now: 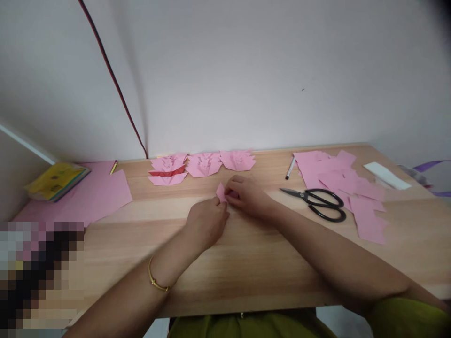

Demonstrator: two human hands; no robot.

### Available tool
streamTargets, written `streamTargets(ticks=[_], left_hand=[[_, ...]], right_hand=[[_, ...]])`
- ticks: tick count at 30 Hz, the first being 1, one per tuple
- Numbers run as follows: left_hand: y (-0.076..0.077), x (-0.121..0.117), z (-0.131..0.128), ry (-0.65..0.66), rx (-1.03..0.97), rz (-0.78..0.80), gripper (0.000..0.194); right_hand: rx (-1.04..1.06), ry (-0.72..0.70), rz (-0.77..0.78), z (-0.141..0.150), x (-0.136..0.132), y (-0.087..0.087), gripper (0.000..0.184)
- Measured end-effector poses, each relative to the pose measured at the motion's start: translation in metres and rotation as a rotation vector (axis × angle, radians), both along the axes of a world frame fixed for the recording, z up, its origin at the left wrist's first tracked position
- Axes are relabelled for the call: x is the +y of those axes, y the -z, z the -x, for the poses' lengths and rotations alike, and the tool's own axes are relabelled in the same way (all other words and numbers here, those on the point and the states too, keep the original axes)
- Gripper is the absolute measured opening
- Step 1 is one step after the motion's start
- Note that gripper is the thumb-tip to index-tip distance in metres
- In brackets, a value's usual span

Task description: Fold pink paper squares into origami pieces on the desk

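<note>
Tabletop (246,272): 2 hands (209,223) (248,197) hold paper (220,192)

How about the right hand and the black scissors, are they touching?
Apart: the head view shows wooden tabletop between the right hand and the tip of the scissors.

L hand (208,222): curled, pinch grip | R hand (246,196): curled, pinch grip | arms (317,244): fwd, converging
</note>
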State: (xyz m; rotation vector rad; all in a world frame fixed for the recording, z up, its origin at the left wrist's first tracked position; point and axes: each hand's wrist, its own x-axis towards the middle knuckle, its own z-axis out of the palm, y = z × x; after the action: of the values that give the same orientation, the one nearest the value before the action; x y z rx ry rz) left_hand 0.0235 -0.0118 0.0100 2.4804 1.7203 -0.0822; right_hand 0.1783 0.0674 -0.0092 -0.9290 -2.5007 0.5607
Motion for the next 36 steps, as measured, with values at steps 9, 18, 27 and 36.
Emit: streamTargets(ticks=[9,18,27,36], left_hand=[[-0.010,-0.001,-0.004,-0.034,0.004,0.056,0.027],[-0.007,0.000,-0.002,-0.050,-0.022,0.063,0.025],[-0.013,0.000,-0.004,-0.061,-0.012,0.082,0.026],[-0.012,0.000,-0.002,-0.066,-0.029,0.074,0.024]], right_hand=[[0.047,-0.005,-0.020,-0.004,-0.001,0.003,0.006],[0.009,0.033,-0.009,0.000,0.000,0.005,0.002],[0.029,0.033,-0.056,-0.001,-0.003,0.003,0.009],[0.045,0.032,-0.018,-0.001,0.000,0.007,0.007]])
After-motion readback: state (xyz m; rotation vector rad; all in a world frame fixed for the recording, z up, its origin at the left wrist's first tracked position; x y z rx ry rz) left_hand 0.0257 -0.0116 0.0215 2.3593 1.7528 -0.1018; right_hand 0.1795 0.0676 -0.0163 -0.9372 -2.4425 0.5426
